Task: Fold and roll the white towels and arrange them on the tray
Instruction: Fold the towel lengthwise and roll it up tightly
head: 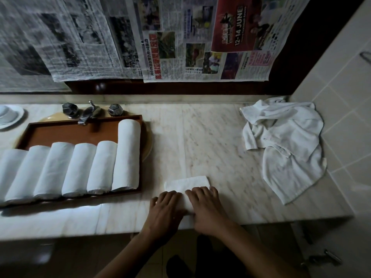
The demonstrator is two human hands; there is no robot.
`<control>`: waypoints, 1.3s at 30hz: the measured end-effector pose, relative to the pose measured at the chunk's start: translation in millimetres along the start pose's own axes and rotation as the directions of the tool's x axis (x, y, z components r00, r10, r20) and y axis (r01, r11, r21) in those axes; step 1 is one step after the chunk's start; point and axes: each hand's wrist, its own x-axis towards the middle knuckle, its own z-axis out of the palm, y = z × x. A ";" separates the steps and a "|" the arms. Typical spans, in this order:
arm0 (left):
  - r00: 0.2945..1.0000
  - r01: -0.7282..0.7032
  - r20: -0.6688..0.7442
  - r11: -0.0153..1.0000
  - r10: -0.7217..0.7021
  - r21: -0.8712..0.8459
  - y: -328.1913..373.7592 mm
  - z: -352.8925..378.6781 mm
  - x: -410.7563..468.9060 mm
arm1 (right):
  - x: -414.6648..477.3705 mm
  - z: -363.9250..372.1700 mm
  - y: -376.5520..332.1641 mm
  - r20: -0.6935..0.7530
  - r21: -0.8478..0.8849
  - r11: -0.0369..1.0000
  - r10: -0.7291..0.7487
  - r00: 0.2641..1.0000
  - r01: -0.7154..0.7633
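**Desk:** Report the hands.

**Operator:** On my feed both rest on the folded towel (187, 182), at the near edge of the marble tabletop (200, 137). The left hand (165, 209) lies palm down on the towel's left part, with its fingers curled over the cloth. The right hand (206, 207) is just beside it in the same posture, its fingertips pressing the right part. I cannot tell whether a roll sits beneath the fingers.

**Desk:** Where is that towel relative to the tray?

**Operator:** It is just right of the tray's near right corner and not touching it. Its far end lies flat beyond the fingertips.

**Desk:** What is on the tray?

**Operator:** The brown tray (80, 133) holds six rolled towels (80, 169), side by side and touching. The rightmost is set farther back and nearly reaches the far rim. The leftmost is cut off by the frame edge. The tray rests across a sink basin (148, 141), with a chrome faucet (88, 113) at its far rim.

**Desk:** What else is in view?

**Operator:** A heap of loose towels (285, 141) lies at the far right of the tabletop against the tiled wall (341, 97), well apart from both hands. Newspaper sheets (180, 37) hang behind the tabletop. A white dish (10, 116) sits at the far left, partly out of frame.
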 end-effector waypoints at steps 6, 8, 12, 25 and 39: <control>0.984 0.100 0.141 0.994 -0.106 0.050 -2.8 -7.6 15.6 | -8.4 -10.8 2.0 -0.025 0.049 0.999 0.019 1.000 -0.018; 0.967 0.168 0.193 0.986 -0.166 0.008 -3.3 -12.6 24.0 | -16.1 -7.8 -3.9 -0.060 0.066 0.998 0.021 0.998 -0.017; 0.949 0.266 0.220 0.946 -0.224 -0.184 -3.9 -21.4 37.6 | -15.3 1.1 -8.3 -0.047 0.009 0.999 0.033 0.998 -0.032; 0.753 0.637 0.292 0.539 -0.590 -0.551 -19.5 -15.3 23.5 | 74.2 -45.1 16.1 0.280 -0.136 0.989 -0.010 0.960 0.050; 0.636 0.430 0.286 0.021 -0.717 -0.902 19.4 -18.2 44.6 | 57.1 -49.3 21.5 0.197 -0.007 0.989 -0.143 0.970 0.147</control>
